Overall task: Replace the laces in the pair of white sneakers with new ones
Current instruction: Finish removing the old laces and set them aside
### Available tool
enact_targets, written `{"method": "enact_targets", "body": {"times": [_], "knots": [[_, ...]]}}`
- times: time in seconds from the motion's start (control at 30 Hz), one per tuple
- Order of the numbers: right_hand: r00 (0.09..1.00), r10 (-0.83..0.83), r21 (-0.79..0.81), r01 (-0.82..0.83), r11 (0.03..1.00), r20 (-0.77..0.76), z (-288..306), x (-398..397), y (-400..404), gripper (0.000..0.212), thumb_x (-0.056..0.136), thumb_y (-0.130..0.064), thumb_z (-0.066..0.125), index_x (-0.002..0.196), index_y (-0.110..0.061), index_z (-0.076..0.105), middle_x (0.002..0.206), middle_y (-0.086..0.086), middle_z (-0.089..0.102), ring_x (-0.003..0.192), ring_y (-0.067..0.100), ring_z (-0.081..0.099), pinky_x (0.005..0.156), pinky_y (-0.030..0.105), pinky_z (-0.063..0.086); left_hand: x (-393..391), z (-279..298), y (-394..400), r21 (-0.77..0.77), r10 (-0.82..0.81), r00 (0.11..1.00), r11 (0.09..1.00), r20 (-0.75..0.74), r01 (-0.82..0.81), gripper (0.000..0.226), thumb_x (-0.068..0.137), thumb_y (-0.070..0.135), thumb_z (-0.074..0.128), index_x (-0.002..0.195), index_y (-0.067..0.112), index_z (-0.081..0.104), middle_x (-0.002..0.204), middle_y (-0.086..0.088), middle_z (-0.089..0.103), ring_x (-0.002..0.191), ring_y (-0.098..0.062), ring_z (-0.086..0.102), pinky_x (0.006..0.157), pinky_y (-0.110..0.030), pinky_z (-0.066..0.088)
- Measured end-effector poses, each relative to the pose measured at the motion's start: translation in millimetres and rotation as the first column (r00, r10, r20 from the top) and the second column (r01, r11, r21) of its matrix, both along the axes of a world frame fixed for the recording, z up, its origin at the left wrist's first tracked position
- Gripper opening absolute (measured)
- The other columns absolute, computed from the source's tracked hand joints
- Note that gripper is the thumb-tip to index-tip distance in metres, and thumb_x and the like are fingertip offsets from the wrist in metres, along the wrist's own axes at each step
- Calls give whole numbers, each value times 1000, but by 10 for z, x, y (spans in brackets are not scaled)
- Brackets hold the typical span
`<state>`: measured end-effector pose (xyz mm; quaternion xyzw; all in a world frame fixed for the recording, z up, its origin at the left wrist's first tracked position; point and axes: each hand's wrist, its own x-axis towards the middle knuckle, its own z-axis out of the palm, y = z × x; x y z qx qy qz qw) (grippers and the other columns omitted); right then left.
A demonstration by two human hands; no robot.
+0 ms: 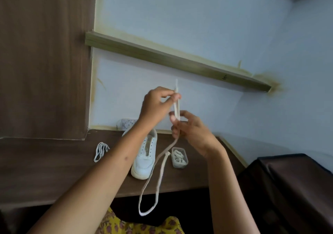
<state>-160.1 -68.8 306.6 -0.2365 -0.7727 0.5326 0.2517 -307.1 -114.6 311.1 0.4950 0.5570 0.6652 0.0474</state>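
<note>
A white lace hangs in the air in front of me. My left hand pinches its upper end near the tip. Just below, my right hand grips the same lace, and the rest drops in a long loop past the desk's front edge. A white sneaker without laces stands on the brown desk, toe toward me, partly behind my left forearm. The second sneaker lies behind it against the wall, mostly hidden. A bundle of white laces lies on the desk to the left.
A small clear plastic box with coiled laces stands right of the sneaker. A wooden shelf runs along the wall above. A dark brown cabinet stands at the right. My yellow patterned clothing shows at the bottom.
</note>
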Motion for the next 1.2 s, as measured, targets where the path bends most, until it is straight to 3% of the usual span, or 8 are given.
{"method": "enact_targets", "body": {"times": [0.13, 0.37, 0.53, 0.63, 0.8, 0.9, 1.03, 1.2], "knots": [[986, -144, 76, 151, 986, -86, -50, 133, 114, 30, 100, -29, 54, 74, -20, 66, 54, -13, 39, 50, 6, 37, 61, 27, 35, -267, -33, -83, 12, 44, 919, 999, 393, -53, 17, 92, 19, 66, 105, 12, 75, 104, 0, 73, 93, -2, 62, 76, -6, 44], [976, -161, 76, 173, 982, -147, 82, 250, 117, 30, 101, -32, 51, 75, -19, 61, 59, -11, 37, 55, 5, 35, 64, 26, 32, -527, -601, -212, -283, 198, 752, 959, 628, -16, 21, 91, 21, 69, 106, 9, 74, 99, -1, 69, 80, -14, 57, 64, -22, 44], [980, -168, 82, 177, 981, -104, 51, 184, 41, 30, 103, -26, 48, 78, -16, 61, 67, -1, 43, 63, 9, 41, 67, 23, 35, -592, -877, -299, -541, 213, 871, 838, 442, 70, 19, 90, 26, 69, 79, 11, 68, 84, -4, 66, 83, -20, 61, 73, -29, 45], [986, -168, 210, 159, 965, 25, -11, 93, -14, 30, 103, -26, 48, 79, -21, 65, 86, 1, 58, 81, 9, 52, 76, 23, 40, -526, -851, -301, -614, 179, 964, 789, 198, -21, 28, 96, 35, 59, 101, 8, 62, 103, 1, 62, 104, -20, 57, 87, -32, 43], [986, -163, 434, 136, 890, 27, -156, -142, -2, 18, 98, -28, 58, 87, -25, 73, 101, -12, 58, 101, -6, 50, 92, 27, 42, -174, -653, -355, -387, -223, 956, 878, 193, 283, 50, 100, 55, 32, 138, 29, 53, 144, 6, 51, 131, -7, 44, 103, -28, 33], [973, -211, 416, 232, 879, -99, -258, -301, 49, 16, 96, -25, 62, 85, -28, 74, 107, -3, 62, 110, 16, 58, 89, 42, 52, 59, -695, -363, -280, -445, 802, 773, 399, 569, 55, 100, 58, 18, 121, 31, 61, 98, 6, 74, 108, -8, 65, 106, -34, 42], [918, -319, 294, 380, 877, -237, -379, -341, 131, 23, 99, -23, 56, 81, -28, 69, 112, 7, 58, 101, 17, 62, 81, 23, 48, -16, -1067, -365, -249, -428, 756, 764, 495, 595, 47, 102, 46, 31, 97, 8, 59, 61, 14, 52, 59, -1, 53, 90, -32, 53], [948, -267, 115, 288, 951, -173, -719, -332, 106, 25, 98, -14, 57, 78, -21, 70, 94, -5, 71, 79, -15, 60, 74, 6, 42, -451, -1526, -341, -35, -269, 666, 914, 696, 405, 46, 100, 45, 35, 113, 7, 57, 100, -8, 65, 89, -17, 69, 83, -28, 54]]}}
